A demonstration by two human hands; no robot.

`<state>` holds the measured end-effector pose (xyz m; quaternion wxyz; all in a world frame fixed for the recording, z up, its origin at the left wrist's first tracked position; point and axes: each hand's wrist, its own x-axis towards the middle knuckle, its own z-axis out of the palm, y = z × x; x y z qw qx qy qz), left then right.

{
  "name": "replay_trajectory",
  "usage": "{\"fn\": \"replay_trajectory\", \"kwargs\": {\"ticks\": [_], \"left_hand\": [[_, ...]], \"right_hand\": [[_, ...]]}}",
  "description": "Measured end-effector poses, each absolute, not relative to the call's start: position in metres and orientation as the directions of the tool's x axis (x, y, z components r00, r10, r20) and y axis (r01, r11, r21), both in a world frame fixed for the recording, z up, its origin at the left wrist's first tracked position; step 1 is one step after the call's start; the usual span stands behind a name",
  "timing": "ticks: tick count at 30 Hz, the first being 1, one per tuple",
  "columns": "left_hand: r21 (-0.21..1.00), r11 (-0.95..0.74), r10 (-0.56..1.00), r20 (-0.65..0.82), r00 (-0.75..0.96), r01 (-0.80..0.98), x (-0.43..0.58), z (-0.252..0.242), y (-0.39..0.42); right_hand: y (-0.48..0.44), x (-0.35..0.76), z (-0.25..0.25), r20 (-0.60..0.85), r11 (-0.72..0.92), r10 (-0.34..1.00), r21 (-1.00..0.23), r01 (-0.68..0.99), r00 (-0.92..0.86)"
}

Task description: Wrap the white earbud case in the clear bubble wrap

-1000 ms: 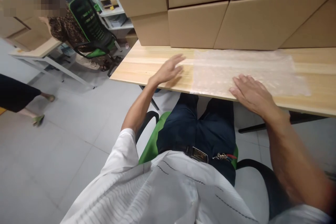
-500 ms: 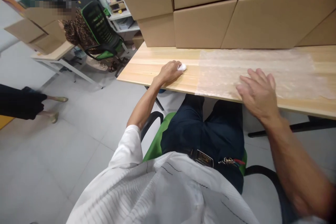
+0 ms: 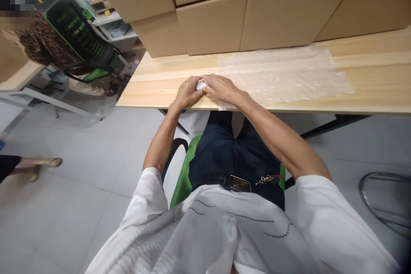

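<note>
Both hands meet at the near edge of a light wooden table (image 3: 154, 87). My left hand (image 3: 185, 94) is curled around a small white object (image 3: 201, 85) that only partly shows between the fingers. My right hand (image 3: 222, 88) reaches across and closes on the same white object from the right. A clear sheet of bubble wrap (image 3: 282, 72) lies flat on the table just right of the hands, with its near left corner under my right wrist.
Stacked cardboard boxes (image 3: 212, 25) line the back of the table. A green and black office chair (image 3: 80, 38) and another person in a patterned top (image 3: 35, 45) are at the far left. Someone's sandalled feet (image 3: 41, 167) stand on the grey tiled floor.
My left hand closed on the small white object. My right hand left the bubble wrap and moved left to join it. The view swung to the right.
</note>
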<state>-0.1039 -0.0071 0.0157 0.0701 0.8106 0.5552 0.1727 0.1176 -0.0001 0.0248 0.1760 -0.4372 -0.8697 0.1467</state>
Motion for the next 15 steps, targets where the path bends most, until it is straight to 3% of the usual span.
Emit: {"fn": "replay_trajectory", "kwargs": {"ticks": [6,10,15], "left_hand": [[0.429,-0.396,0.917,0.229,0.326,0.812,-0.104,0.000,-0.009],[0.497,-0.462,0.887,0.270,0.375,0.734,-0.090,-0.004,-0.008],[0.548,-0.516,0.856,0.322,0.404,0.658,-0.065,-0.005,-0.003]], "right_hand": [[0.025,0.104,0.030,0.085,0.480,0.860,-0.471,0.740,-0.503],[0.024,0.114,0.036,0.018,0.422,0.853,-0.613,0.668,-0.522],[0.008,0.161,0.022,0.119,0.293,0.948,-0.691,0.661,-0.296]]}}
